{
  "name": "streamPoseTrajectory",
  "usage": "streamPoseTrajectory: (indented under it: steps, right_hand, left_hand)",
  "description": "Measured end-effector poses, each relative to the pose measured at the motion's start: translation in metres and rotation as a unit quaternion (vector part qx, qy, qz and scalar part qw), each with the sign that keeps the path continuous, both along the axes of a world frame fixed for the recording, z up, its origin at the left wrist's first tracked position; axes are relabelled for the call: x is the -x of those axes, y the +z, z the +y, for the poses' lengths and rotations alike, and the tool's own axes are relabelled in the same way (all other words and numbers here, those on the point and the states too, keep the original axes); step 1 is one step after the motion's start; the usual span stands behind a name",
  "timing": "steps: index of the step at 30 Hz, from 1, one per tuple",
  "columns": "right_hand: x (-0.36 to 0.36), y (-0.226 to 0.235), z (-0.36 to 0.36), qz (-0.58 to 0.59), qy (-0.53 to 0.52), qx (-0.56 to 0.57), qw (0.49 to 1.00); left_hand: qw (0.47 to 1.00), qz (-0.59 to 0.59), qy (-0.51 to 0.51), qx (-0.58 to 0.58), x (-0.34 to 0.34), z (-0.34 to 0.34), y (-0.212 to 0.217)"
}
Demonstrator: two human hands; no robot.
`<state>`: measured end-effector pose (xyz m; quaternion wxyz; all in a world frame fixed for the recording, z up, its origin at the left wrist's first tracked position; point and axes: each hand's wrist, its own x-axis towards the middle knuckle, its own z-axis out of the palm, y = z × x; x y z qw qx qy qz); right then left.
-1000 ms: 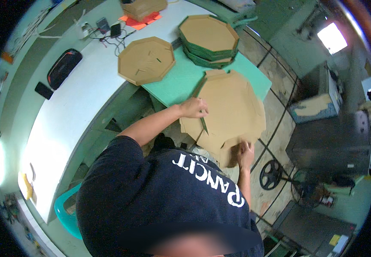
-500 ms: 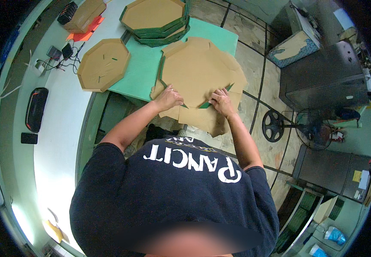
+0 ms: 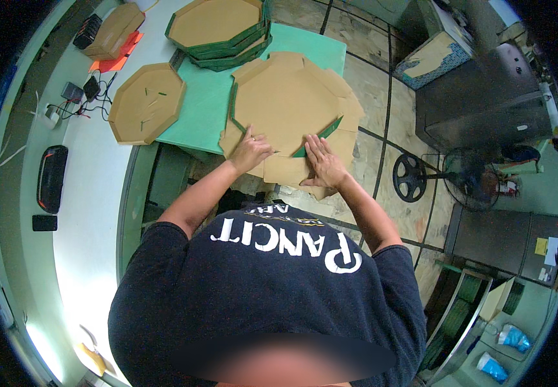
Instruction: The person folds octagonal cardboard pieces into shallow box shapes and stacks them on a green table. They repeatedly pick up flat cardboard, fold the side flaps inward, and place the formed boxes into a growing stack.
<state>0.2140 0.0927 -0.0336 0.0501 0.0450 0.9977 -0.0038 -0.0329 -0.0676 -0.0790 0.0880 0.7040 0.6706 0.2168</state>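
Note:
A large brown cardboard tray blank [image 3: 285, 103] with cut, partly folded sides lies at the near end of the green tabletop. Its left side stands up and shows a green outer face. My left hand [image 3: 252, 153] is closed at its near left corner, fingers pinching a folded flap there. On the near right, my right hand [image 3: 323, 164] lies with its fingers stretched out against another flap. A raised green side [image 3: 332, 128] shows beyond those fingers. Flat brown flaps stick out under and between both hands.
Finished eight-sided trays [image 3: 218, 29] with green sides are stacked at the far end of the green table [image 3: 195, 119]. A brown octagonal tray [image 3: 147, 106] with small scraps inside sits to the left. A black speaker [image 3: 53, 179] and a fan [image 3: 469, 180] flank the space.
My right hand has gone from gripping the near right flap to lying spread against it. The left hand stays at its corner, and less green shows beside its fingers.

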Motion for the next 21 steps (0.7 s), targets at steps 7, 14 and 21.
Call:
streamPoseTrajectory:
  steps: [7,14,21]
  right_hand:
    - [0.013,-0.012,0.013,0.143,-0.031,0.087,0.985]
    - [0.040,-0.022,0.009,0.202,-0.191,0.192,0.941]
    - [0.040,-0.017,0.008,0.171,-0.165,0.144,0.961]
  left_hand:
    - [0.992,-0.039,-0.051,-0.113,0.010,-0.016,0.002]
    - [0.988,-0.107,0.110,-0.012,-0.007,0.004,0.004]
    - [0.992,0.030,0.023,-0.118,-0.010,-0.007,0.004]
